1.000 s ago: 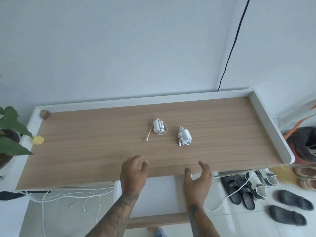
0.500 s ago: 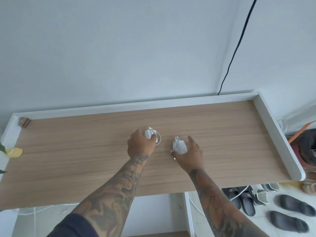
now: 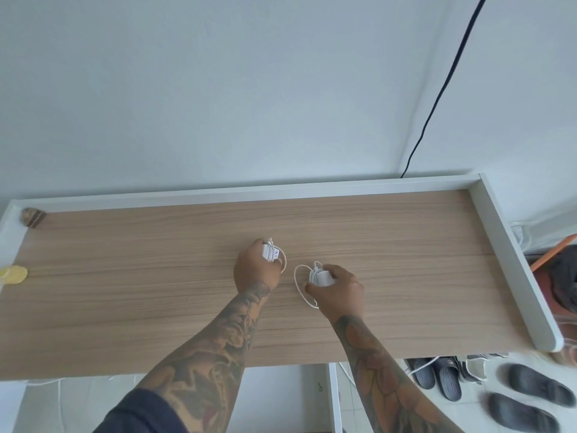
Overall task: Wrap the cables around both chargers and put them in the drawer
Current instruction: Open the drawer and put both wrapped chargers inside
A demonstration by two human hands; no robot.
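pale walls and a wood-grain bench (image 3: 125, 307) with a raised white rim fill the view, and both hands sit at its middle.

the fingers (image 3: 260, 245) of the left hand (image 3: 254, 271) are curled closed around the left charger (image 3: 270, 254), a small white block with cable turns showing across its face; a short loop of white cable hangs off its right side. the fingers (image 3: 338, 271) of the right hand (image 3: 338, 290) are closed over the right charger (image 3: 320, 276), thumb on the near side, and a larger loose loop (image 3: 298, 285) of thin cable lies on the wood just left of it. the two chargers are near each other, not touching.

as a judgement: the wrapping looks mostly done on both, though the right one's slack loop may need tucking. what is left is the carry to the drawer, which is not in view; only a white upright below the bench edge shows.

the chargers are hard, smooth, rounded plastic; the cables are thin, springy and likely to unwind if released. the benchtop is matte laminate with long straight grain. a thin black cord (image 3: 437, 98) runs down the wall corner, a small brown object (image 3: 32, 216) sits in the far left corner, something yellow (image 3: 14, 274) lies at the left edge, and dark slippers (image 3: 530, 398) lie on the tiled floor at right.
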